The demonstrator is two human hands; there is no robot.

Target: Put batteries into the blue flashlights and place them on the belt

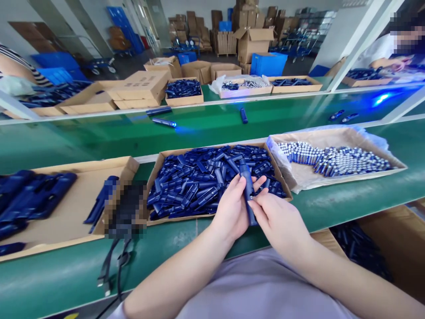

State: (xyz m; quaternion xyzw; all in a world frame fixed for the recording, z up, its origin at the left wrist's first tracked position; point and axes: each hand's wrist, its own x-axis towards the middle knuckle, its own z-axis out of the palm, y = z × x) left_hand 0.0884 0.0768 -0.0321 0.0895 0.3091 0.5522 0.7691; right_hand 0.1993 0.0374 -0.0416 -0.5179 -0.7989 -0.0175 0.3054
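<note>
Held above the front right part of the middle carton tray [155,176]: one dark blue tube [248,188], with its far end toward the tray's back edge and its near end toward the body, past the front edge. Long axis roughly front to back, with a slight leftward lean at the far end. Supported from below in the left hand [231,204], palm upward, with fingers wrapped under the tube and thumb along its left flank; closed on it. Applied to the tube's right flank: right hand [280,216], back uppermost, with fingers curled and thumb and forefinger almost together; cannot tell firm pinch from light contact. Inside the middle carton tray: blue casings [195,177], heaped, too many to count. To its left: one carton [79,192] with overlapping large blue pieces [36,195], and, in between, black cables [123,258]. To its right: one carton of silver-ended cylinders [348,160], likewise uncountable. Beyond it, on the green belt [206,130]: five small items, namely two at left, including one lit tube [164,122], one near centre, and two farther right.
</note>
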